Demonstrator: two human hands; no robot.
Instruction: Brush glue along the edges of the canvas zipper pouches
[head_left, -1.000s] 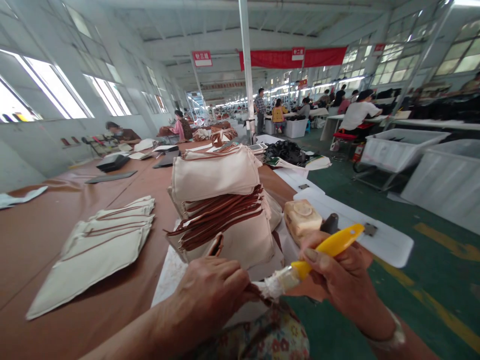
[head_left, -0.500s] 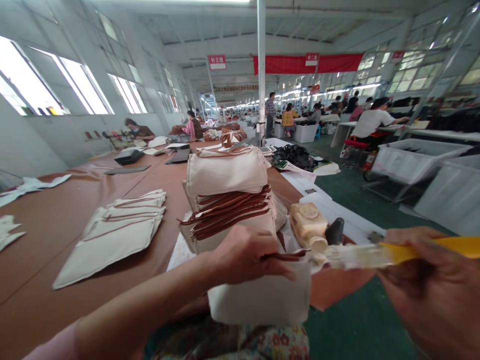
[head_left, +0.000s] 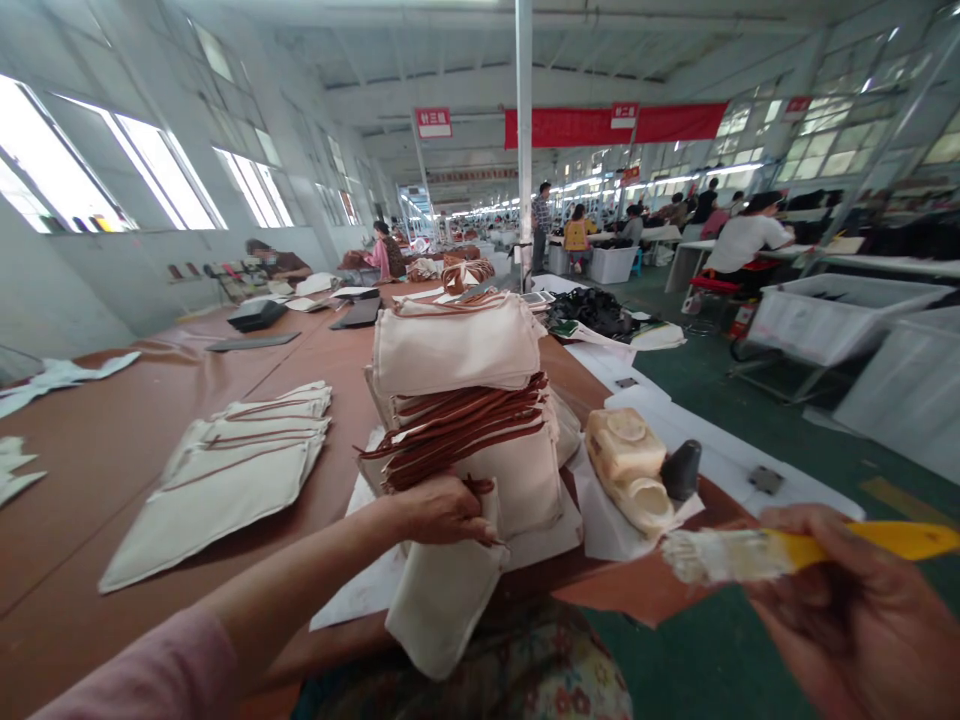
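Observation:
My left hand [head_left: 444,512] is closed on the upper edge of a cream fabric panel [head_left: 448,605] with brown trim, which hangs over the front edge of the table. Right behind it rises a stack of cream panels [head_left: 457,345] with brown strips [head_left: 465,430] between the layers. My right hand [head_left: 847,600] grips a brush with a yellow handle [head_left: 874,540]; its pale bristles [head_left: 701,556] look caked with glue and point left. Between the hands a stained plastic bottle [head_left: 622,445] lies on white paper, its mouth towards me, beside a dark grey cone-shaped piece [head_left: 681,470].
Fanned cream panels [head_left: 232,480] lie on the brown-covered table [head_left: 172,390] at the left. Dark flat pieces [head_left: 259,314] and black material [head_left: 592,312] lie farther back. White bins [head_left: 840,320] stand at the right, and several people work in the background.
My left hand has moved left with the cream panel, which now tilts against the table edge. The brush has moved down and away from the bottle's mouth.

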